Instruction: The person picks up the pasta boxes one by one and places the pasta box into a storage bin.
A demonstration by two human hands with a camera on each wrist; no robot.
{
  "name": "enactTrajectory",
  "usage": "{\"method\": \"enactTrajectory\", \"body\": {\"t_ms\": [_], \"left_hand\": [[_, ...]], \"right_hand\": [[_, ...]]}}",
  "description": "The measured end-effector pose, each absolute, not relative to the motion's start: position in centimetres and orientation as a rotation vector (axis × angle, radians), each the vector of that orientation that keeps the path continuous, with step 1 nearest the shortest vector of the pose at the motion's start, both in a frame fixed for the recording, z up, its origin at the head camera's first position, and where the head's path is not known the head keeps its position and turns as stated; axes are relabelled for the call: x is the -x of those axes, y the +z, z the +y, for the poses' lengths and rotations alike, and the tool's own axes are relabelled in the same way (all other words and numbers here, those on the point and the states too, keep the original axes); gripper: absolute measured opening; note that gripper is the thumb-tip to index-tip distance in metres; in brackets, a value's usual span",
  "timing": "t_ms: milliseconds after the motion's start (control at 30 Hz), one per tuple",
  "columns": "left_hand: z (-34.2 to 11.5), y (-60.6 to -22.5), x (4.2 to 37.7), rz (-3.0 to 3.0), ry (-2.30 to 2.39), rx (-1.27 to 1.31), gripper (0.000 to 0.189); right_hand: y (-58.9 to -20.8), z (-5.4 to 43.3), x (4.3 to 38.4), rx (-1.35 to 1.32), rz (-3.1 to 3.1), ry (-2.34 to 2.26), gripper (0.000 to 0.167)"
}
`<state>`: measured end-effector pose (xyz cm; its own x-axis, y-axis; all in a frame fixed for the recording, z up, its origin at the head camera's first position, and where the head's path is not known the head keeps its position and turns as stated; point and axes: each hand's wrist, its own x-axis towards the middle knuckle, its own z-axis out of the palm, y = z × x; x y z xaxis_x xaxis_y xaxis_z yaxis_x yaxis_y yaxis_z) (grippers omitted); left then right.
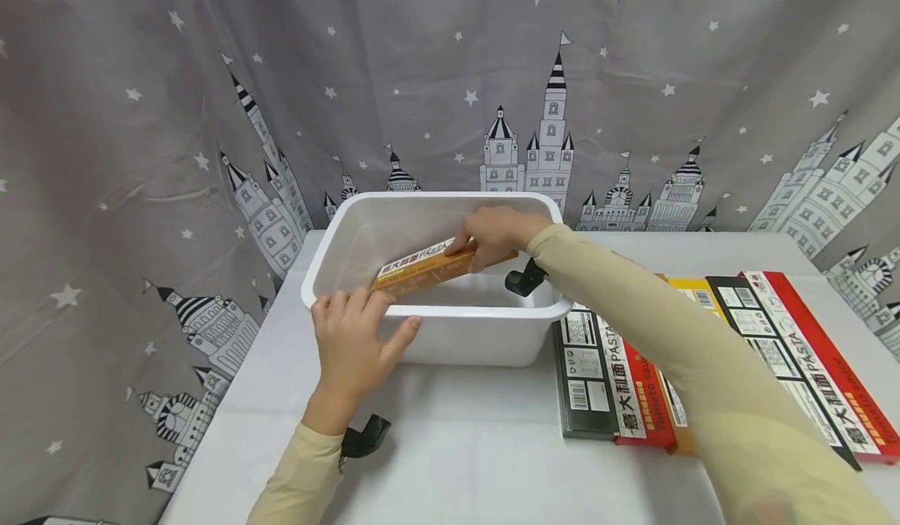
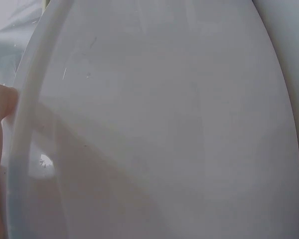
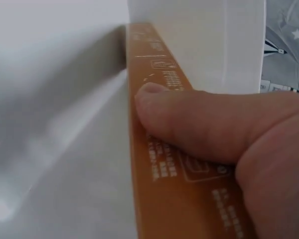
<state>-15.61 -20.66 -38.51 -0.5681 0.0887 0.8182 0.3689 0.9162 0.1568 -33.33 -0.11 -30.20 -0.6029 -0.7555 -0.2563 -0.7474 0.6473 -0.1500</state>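
Note:
A white plastic bin stands on the table. Inside it, an orange pasta box stands on its narrow edge, slanting across the floor. My right hand reaches in and grips the box near its right end. In the right wrist view the thumb lies against the box's broad orange side; the other fingers are hidden behind it. My left hand holds the bin's near rim at the left, fingertips over the edge and thumb outside. The left wrist view shows mostly the bin's outer wall.
Right of the bin, several pasta boxes lie flat side by side, among them a dark box and a red box. My right forearm crosses above them. A grey castle-print curtain hangs behind the white table.

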Motion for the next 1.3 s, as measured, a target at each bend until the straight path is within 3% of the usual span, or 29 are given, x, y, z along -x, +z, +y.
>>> {"method": "enactTrajectory", "body": {"t_ms": [1133, 1300], "left_hand": [[-20.6, -38.5, 15.7, -2.158, -0.392, 0.328, 0.070], [-20.6, -38.5, 15.7, -2.162, -0.396, 0.331, 0.071]], "right_hand": [[-31.3, 0.0, 33.3, 1.088, 2.594, -0.122, 0.062], [-31.2, 0.0, 33.2, 1.093, 2.586, -0.131, 0.054]]}}
